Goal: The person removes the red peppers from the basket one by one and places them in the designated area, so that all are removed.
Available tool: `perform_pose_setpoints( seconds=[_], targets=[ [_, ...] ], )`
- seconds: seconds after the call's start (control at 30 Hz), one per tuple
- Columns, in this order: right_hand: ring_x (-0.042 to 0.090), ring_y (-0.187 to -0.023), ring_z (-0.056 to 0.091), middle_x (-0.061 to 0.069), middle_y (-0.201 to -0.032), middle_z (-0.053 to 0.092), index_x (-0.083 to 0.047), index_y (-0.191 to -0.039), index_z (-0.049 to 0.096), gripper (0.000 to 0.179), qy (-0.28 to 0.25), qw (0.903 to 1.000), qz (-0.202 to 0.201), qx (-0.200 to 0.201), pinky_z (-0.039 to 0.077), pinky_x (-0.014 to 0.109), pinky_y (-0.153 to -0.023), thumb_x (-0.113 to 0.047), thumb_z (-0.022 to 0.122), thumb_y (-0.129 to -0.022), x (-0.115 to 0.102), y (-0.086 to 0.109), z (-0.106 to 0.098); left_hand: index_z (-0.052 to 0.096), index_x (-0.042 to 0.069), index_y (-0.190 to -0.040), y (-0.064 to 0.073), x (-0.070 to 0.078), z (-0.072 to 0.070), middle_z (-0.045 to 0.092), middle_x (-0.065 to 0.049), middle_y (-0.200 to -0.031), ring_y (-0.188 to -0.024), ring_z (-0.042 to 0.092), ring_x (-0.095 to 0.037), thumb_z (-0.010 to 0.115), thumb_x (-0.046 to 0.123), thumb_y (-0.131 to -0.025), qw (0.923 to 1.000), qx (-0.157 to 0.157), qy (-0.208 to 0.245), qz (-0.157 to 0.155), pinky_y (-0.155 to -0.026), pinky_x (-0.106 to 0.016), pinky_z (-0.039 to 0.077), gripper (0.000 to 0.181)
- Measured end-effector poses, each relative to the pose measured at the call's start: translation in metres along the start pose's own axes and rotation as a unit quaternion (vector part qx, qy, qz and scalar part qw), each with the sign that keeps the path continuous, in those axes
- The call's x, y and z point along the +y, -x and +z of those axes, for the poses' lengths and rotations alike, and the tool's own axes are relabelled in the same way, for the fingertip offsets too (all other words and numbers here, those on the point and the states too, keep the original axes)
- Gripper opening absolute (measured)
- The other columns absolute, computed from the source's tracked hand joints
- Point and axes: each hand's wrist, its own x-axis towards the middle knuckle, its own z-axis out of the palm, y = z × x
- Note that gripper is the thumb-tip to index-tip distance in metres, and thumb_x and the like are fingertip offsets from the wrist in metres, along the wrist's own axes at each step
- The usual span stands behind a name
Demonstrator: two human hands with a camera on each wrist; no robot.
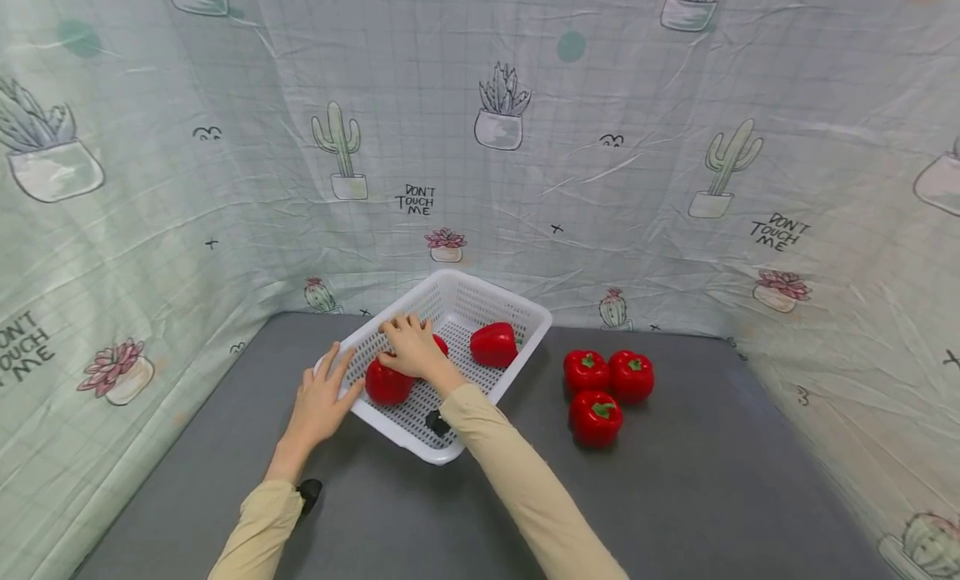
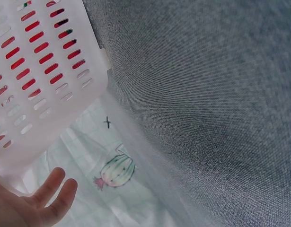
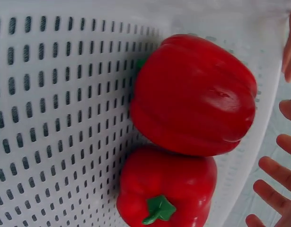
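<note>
A white perforated plastic basket [image 1: 532,305] sits tilted in line across the table, with red bell peppers in it. My right hand [image 1: 412,347] reaches inside, fingers loosely bent above a bell pepper [image 1: 387,386] near the left wall and another [image 1: 441,344] it partly hides. In the right wrist view, two peppers lie against each other: one on its side [image 3: 195,94], one with its green stem [image 3: 159,210] showing; no fingers wrap them. A third pepper [image 1: 492,344] lies towards the right wall. My left hand [image 1: 318,405] is at the basket's left rim, fingers spread.
Three more red bell peppers [image 1: 596,419] stand grouped on the grey table [image 1: 705,480], right of the basket. Behind and beside the table hangs a pale sheet [image 1: 547,180] printed with potted cacti. A black wrist device [image 1: 307,495] shows at the left cuff.
</note>
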Motion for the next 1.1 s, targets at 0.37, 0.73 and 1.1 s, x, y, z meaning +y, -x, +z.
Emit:
perform_pose_setpoints(
  seconds=[0.37,0.73,1.1],
  targets=[
    [0.022,-0.123,0.035,0.001,-0.131,0.045,-0.025,-0.127,0.046,0.049,0.012,0.9980,-0.016,-0.060,0.026,0.053,-0.100,-0.049,0.050,-0.084,0.005,-0.003,0.012,0.031,0.007,-0.137,-0.002,0.001,0.000,0.020,-0.021,-0.145,-0.105,0.034,-0.042,0.050,0.033,-0.087,1.0000,-0.004,-0.004,-0.006,-0.079,-0.057,0.038,0.060],
    [0.022,-0.129,0.028,-0.001,-0.140,0.037,-0.034,-0.137,0.030,0.076,0.066,0.9897,-0.021,-0.125,0.023,0.054,-0.104,-0.045,0.067,-0.072,0.000,0.004,0.011,0.032,0.008,-0.137,-0.001,0.001,-0.001,0.021,-0.021,-0.145,-0.105,0.034,-0.043,0.049,0.032,-0.087,0.9999,-0.005,-0.002,-0.010,-0.080,-0.059,0.037,0.059],
    [0.020,-0.128,0.027,-0.004,-0.136,0.041,-0.037,-0.137,0.028,0.087,0.106,0.9820,-0.028,-0.154,0.025,0.048,-0.104,-0.042,0.075,-0.064,-0.002,0.009,0.013,0.032,0.008,-0.137,0.001,0.001,-0.001,0.021,-0.021,-0.145,-0.105,0.035,-0.043,0.048,0.034,-0.088,1.0000,-0.006,0.003,-0.007,-0.079,-0.059,0.036,0.058]
  ],
)
